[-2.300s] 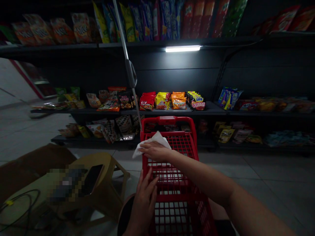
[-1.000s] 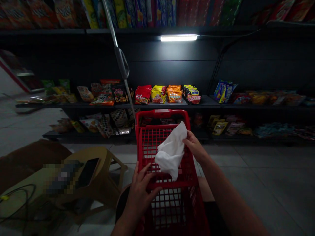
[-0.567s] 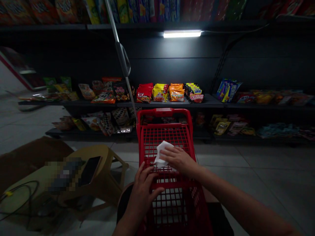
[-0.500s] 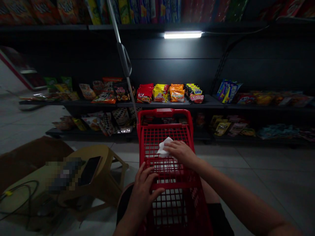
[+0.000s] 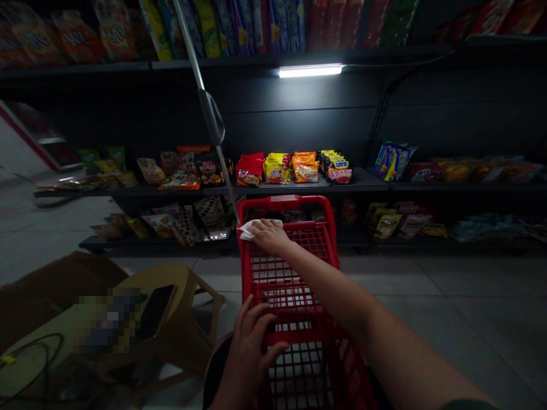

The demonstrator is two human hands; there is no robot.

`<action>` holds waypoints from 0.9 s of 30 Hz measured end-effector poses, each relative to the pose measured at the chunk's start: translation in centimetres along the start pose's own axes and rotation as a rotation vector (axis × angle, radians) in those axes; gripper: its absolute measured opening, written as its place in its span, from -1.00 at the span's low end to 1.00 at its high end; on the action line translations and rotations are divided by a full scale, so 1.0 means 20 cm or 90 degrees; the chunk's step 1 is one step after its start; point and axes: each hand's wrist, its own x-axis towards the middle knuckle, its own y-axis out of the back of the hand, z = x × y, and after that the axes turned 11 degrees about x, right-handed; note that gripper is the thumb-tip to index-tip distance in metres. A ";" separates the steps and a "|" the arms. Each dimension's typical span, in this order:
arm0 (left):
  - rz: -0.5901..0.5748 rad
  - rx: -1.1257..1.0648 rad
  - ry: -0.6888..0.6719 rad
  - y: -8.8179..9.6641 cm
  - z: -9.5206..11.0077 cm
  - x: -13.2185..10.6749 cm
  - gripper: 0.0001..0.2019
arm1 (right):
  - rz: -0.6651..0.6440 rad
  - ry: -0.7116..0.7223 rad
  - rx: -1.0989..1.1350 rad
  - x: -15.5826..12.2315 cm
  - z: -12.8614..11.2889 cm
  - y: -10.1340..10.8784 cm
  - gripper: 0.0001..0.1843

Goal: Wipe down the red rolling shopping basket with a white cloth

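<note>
A red plastic shopping basket (image 5: 325,267) lies tilted in front of me, its handle (image 5: 282,200) toward the shelves. My right hand (image 5: 268,233) reaches across it and presses a white cloth (image 5: 248,229) onto the far left corner of the rim, fingers curled over the cloth. My left hand (image 5: 250,347) rests on the near left edge of the basket, fingers spread around the rim, steadying it.
A metal pole (image 5: 209,114) leans against dark shelves (image 5: 367,182) stocked with snack and noodle packets (image 5: 294,168). A tan plastic stool (image 5: 179,307) with a phone (image 5: 156,310) on it stands at left, beside cables (image 5: 25,364). Tiled floor (image 5: 448,296) lies to the right.
My right hand has slid the cloth from the middle of the basket's mesh up to the far left corner of its rim. My left hand keeps its place on the near edge.
</note>
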 end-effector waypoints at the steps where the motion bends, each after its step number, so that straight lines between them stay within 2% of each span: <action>1: -0.002 0.000 -0.001 0.00 0.00 0.00 -0.65 | -0.001 -0.006 -0.001 -0.01 0.03 0.00 -0.53; 5: -0.012 -0.009 0.003 0.01 0.01 0.01 -0.67 | -0.008 -0.090 -0.014 -0.12 0.20 0.09 -0.51; 9: -0.010 -0.025 -0.002 0.02 0.02 0.03 -0.68 | 0.008 -0.188 -0.044 -0.30 0.43 0.22 -0.56; 12: -0.007 -0.031 -0.008 0.02 0.03 0.04 -0.67 | 0.020 -0.212 -0.052 -0.46 0.56 0.28 -0.57; 14: -0.009 -0.033 -0.014 0.02 0.03 0.04 -0.67 | 0.045 -0.201 -0.060 -0.55 0.59 0.30 -0.54; 17: -0.013 -0.035 -0.025 0.01 0.04 0.04 -0.65 | 0.094 -0.204 -0.090 -0.65 0.56 0.29 -0.52; 20: -0.011 -0.035 -0.036 0.01 0.04 0.04 -0.64 | 0.109 -0.232 -0.112 -0.66 0.47 0.29 -0.61; 24: 0.003 -0.033 -0.050 0.00 0.03 0.04 -0.66 | 0.067 -0.211 -0.092 -0.55 0.27 0.30 -0.66; 27: 0.016 -0.016 -0.055 -0.02 0.02 0.03 -0.65 | -0.011 -0.107 -0.012 -0.38 0.05 0.24 -0.66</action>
